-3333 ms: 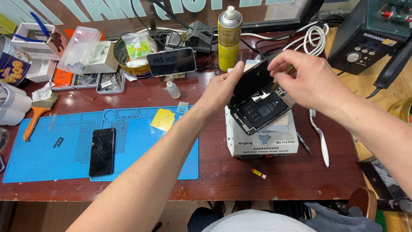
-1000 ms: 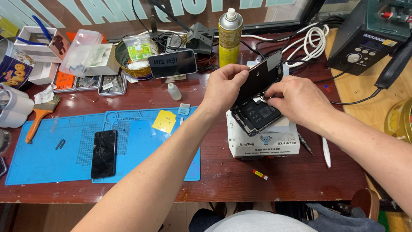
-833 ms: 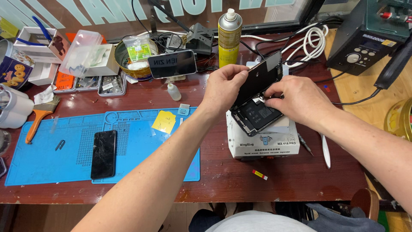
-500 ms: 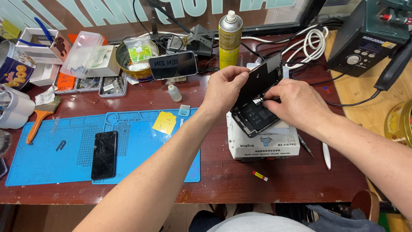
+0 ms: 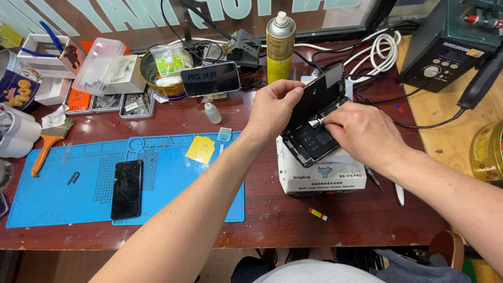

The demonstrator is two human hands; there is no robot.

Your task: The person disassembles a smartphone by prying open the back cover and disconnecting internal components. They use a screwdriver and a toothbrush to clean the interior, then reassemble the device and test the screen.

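- Now the opened black smartphone [image 5: 313,142] lies on a white box-shaped heating pad [image 5: 320,175], its long axis slanting from near-left to far-right.
- Its black screen panel [image 5: 320,98] stands tilted up, hinged along the far side.
- Left hand [image 5: 273,107] pinches the panel's upper edge.
- Right hand [image 5: 364,132] rests on the body, fingertips [image 5: 329,118] closed at the hinge.
- Compared with a second ago, little has shifted; the right fingers sit nearer the hinge.
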